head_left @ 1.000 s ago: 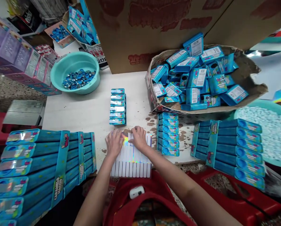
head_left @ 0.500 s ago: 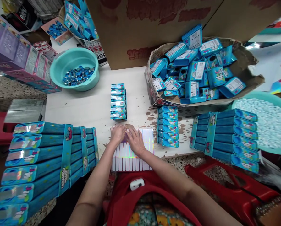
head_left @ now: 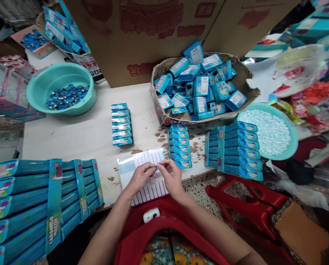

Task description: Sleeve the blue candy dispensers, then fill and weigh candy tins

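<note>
A white table (head_left: 65, 136) with worn patches runs across the view, and a brown cardboard carton (head_left: 153, 40) with red print stands along its far side. At the left front is a large block of long blue packs (head_left: 32, 200) joined by printed bands. Beyond the middle of the table, a torn cardboard tray (head_left: 247, 84) holds a heap of blue boxes (head_left: 201, 86), and a red plastic stool (head_left: 272, 198) stands at the right front. One turquoise basin (head_left: 84, 105) sits on the table's left, while a second basin (head_left: 291, 132), full of small white pieces, is partly hidden by a banded right-hand block (head_left: 248, 152). The sticker sheet (head_left: 150, 190), with rows of narrow white strips, lies slightly turned at the table's near edge, under the person's hands. Two short rows of blue packs stand near it, one (head_left: 122, 125) beyond and one (head_left: 180, 147) to the right. The left hand (head_left: 139, 178) and right hand (head_left: 172, 178) meet above the sheet, thumbs and fingertips pinched together; whether anything is between them is too small to tell. A white device (head_left: 151, 215) rests against the red garment (head_left: 137, 230). Smallest are the blue and silvery caps (head_left: 67, 96) in the left basin.
</note>
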`<state>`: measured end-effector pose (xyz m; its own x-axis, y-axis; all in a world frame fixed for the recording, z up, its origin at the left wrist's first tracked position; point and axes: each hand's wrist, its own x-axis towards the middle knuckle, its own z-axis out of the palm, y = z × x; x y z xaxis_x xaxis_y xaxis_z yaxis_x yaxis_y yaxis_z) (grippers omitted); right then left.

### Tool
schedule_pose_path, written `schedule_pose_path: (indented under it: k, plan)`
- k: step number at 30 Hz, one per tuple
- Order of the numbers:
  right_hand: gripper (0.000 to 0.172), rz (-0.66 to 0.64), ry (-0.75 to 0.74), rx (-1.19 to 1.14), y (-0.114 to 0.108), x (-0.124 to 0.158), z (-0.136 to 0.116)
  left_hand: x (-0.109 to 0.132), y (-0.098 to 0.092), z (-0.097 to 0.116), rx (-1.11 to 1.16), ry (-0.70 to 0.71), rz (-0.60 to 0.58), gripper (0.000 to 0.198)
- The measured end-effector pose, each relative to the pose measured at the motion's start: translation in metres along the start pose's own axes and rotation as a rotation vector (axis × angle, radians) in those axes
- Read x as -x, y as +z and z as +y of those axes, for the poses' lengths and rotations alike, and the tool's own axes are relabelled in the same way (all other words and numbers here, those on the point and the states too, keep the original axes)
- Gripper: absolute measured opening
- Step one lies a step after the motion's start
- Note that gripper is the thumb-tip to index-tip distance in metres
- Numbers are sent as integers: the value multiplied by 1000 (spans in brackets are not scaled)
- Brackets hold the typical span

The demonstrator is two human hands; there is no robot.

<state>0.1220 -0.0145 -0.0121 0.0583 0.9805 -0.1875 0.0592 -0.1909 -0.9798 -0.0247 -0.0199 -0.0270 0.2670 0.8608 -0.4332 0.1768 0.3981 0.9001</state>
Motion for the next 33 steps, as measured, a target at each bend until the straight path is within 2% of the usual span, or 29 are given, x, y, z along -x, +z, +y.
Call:
schedule_pose_path:
  k: [4,9,15,20,24,28,31,33]
  plan:
    - [20,231,84,3,-31,12,19,-9,35,10,-22,-50,-114,36]
    - [25,448,91,138,-62,18,42,-28,54,21,-221,-43,-177,43]
    - [24,602,56,278,-70,4,52,-60,65,32,-334,-128,-208,39]
    - [26,631,133,189,-69,-5,63,-74,65,32,-362,-165,-235,41]
    - [30,636,139,167,-71,-6,68,-81,59,20,-204,-249,-305,42]
    - [34,655,145,207,-71,-6,70,-91,57,-10,-89,-415,-257,46]
    - [33,637,140,214,-74,-7,72,-97,64,-33,-51,-461,-256,49]
    - [32,615,121,232,-78,-9,73,-96,70,-40,-77,-449,-227,47]
